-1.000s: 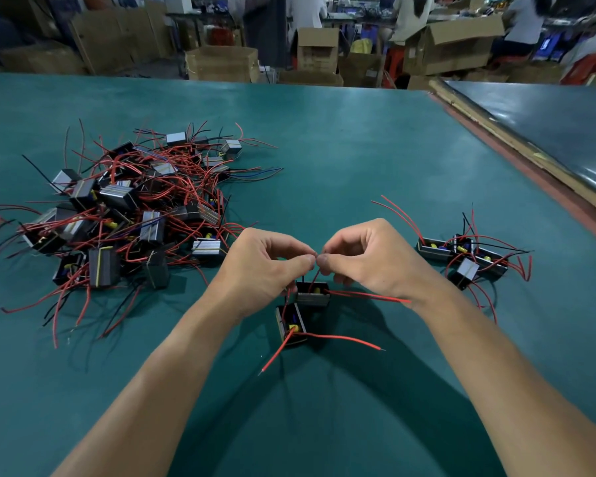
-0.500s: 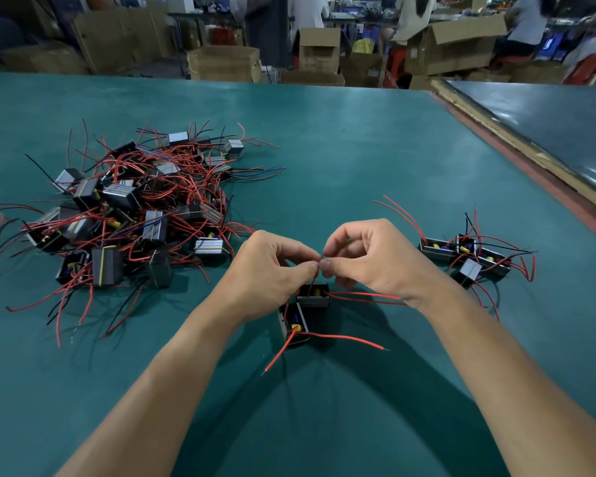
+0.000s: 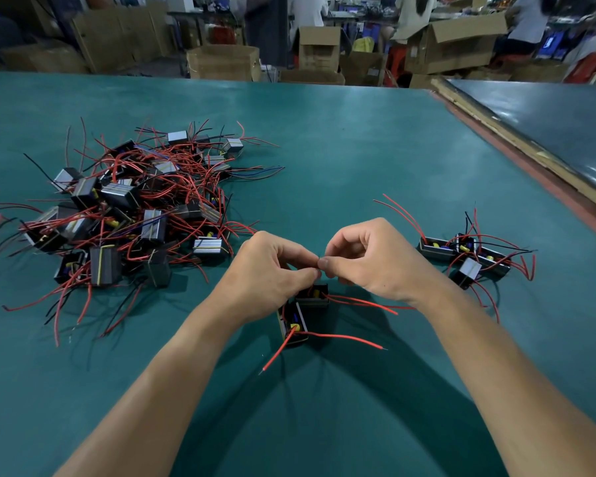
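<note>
head | left grip (image 3: 267, 275) and right grip (image 3: 370, 261) pinch wire ends (image 3: 319, 259) between them | modules (image 3: 295, 320) just below

An assembly workshop: a wide green table (image 3: 324, 149) bearing heaped wired modules (image 3: 128, 215), open cardboard boxes (image 3: 455, 43) stacked behind, workers seated at benches.

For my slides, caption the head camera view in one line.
Left hand and right hand pinch wire ends over two black modules, between a large pile and a small group.

A heap of wired modules (image 3: 128, 215) lies on the green table (image 3: 341, 149), cardboard boxes (image 3: 222, 62) beyond.
</note>
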A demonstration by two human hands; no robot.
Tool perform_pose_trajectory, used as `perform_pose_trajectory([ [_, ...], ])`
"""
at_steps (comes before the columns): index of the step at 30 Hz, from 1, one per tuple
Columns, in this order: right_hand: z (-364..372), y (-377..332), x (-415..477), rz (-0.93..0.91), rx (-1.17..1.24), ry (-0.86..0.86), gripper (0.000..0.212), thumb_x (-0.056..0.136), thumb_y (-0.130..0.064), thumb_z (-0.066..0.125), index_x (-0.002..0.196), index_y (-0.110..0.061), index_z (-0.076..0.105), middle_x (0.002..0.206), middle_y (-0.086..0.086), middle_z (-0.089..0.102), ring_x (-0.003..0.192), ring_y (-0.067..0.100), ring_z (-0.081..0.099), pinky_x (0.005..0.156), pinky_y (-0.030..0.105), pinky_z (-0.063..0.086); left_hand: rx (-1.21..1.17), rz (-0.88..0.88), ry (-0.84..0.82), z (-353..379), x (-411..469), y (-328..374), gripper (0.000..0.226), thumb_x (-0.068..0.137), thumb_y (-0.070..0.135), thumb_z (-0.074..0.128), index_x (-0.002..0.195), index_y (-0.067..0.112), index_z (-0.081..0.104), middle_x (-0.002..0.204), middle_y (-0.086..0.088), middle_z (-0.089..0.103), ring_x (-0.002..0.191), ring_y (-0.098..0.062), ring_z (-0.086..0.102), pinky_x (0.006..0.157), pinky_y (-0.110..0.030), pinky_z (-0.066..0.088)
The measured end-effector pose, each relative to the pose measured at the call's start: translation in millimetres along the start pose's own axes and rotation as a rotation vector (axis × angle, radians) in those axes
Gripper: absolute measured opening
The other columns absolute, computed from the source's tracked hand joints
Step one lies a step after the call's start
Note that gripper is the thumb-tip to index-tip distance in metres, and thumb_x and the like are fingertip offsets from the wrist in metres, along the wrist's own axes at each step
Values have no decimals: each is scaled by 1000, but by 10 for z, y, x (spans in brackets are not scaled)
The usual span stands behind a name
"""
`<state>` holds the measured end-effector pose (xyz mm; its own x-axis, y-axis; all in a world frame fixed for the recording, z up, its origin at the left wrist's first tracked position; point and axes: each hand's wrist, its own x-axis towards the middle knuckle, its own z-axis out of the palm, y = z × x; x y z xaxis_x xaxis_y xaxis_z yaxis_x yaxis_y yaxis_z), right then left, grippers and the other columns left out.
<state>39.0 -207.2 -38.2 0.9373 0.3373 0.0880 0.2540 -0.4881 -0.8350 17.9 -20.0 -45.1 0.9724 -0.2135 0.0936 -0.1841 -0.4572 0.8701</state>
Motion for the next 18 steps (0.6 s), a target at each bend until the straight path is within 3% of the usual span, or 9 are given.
perform_pose_trajectory([
  [4,7,-15,-12,14,-43,0,19,86,-25,75,70,-15,71,65,2,72,57,13,61,66,40,56,14,4,4,10,-7,-10,15,83,18,71,77,30,79,49,1,51,48,-15,33,47,-22,28],
  [8,23,-39,-21,33,-81,20,26,86,-36,73,70,-15,71,67,4,72,65,29,65,67,41,55,19,24,10,14,-7,-28,12,83,20,73,78,29,78,49,3,54,47,-14,34,48,-23,30],
  [10,24,-38,-19,54,-104,29,29,87,-39,70,69,-15,71,65,2,71,57,24,60,60,36,51,24,34,20,13,-3,-33,11,82,20,73,77,28,78,45,7,52,43,-11,33,46,-18,29],
  [12,26,-38,-21,66,-137,27,34,88,-40,68,65,-16,71,55,-4,66,44,8,47,50,24,39,29,44,34,12,0,-38,10,82,19,74,76,27,78,43,10,51,40,-7,32,43,-15,27],
  [14,31,-43,-23,65,-150,21,36,90,-38,65,62,-15,70,46,-6,57,38,5,38,44,15,30,36,55,43,12,-1,-44,10,82,19,75,75,27,77,42,10,50,40,-7,30,42,-14,26],
  [18,31,-39,-18,48,-120,46,32,88,-30,67,59,-20,67,49,-11,62,38,2,44,44,10,31,61,81,64,29,-5,-50,8,82,21,75,77,28,77,42,8,48,40,-9,30,41,-16,26],
])
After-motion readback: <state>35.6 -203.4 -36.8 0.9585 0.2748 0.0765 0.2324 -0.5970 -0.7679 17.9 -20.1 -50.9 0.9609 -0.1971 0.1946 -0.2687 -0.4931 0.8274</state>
